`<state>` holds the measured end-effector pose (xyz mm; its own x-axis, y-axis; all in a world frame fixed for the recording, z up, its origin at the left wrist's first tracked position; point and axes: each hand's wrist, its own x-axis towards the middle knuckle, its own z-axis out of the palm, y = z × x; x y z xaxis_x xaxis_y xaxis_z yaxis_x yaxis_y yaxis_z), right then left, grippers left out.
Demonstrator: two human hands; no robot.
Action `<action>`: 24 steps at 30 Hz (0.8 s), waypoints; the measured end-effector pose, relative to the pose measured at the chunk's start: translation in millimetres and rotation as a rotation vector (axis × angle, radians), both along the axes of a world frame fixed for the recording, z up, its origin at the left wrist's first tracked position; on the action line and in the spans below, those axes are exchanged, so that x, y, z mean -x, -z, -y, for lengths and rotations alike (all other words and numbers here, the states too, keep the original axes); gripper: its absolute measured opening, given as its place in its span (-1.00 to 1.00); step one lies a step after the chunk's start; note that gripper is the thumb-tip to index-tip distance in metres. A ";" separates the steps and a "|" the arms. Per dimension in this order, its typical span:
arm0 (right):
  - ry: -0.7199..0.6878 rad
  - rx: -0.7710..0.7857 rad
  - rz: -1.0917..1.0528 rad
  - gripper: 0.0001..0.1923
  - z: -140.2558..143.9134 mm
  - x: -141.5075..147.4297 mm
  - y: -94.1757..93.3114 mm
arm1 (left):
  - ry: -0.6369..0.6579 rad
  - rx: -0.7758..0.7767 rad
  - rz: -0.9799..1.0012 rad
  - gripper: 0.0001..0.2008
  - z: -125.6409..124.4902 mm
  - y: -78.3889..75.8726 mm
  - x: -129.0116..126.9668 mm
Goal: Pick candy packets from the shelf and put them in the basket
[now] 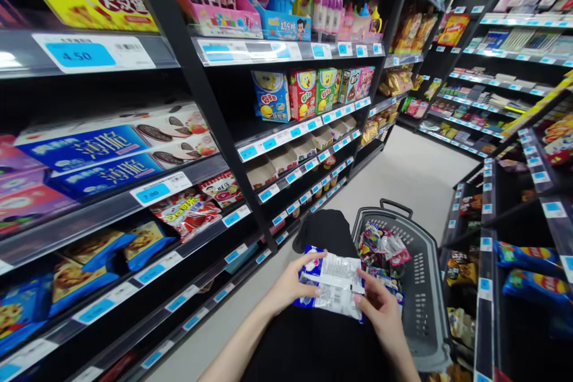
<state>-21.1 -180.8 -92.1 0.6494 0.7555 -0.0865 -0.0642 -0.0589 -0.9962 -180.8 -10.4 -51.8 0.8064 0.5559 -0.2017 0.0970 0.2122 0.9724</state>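
Holding, lower centre of frame: 1 snack packet (333, 286), blue and white, printed back face up, long axis running left to right between both hands. Left hand (293, 286) closed on its left end, thumb on top. Right hand (380, 310) closed on its lower right corner; neither hand is clearly nearer. Just right of the packet: 1 grey shopping basket (425, 286) holding assorted wrapped snacks (380, 248). Frame left: stocked shelves (179, 191) with blue price tags.

glossy plastic packet (333, 286) with a white paper-like label, grey matt plastic basket (423, 286) with perforated walls, dark metal shelves (215, 125), smooth pale floor (403, 179)
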 end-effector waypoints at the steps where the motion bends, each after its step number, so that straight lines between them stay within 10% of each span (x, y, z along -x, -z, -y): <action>1: 0.023 -0.003 0.057 -0.63 -0.2 1.6 0.4 | -0.012 -0.069 -0.037 -0.40 -0.5 1.3 -1.4; 9: 0.099 -0.031 0.252 -0.79 -8.1 5.7 9.5 | -0.129 -0.208 -0.158 -0.92 -2.0 14.9 -9.9; 24: 0.071 0.059 0.155 -0.70 -18.2 -0.3 0.8 | -0.198 -0.184 -0.198 -0.90 -3.1 7.3 -22.2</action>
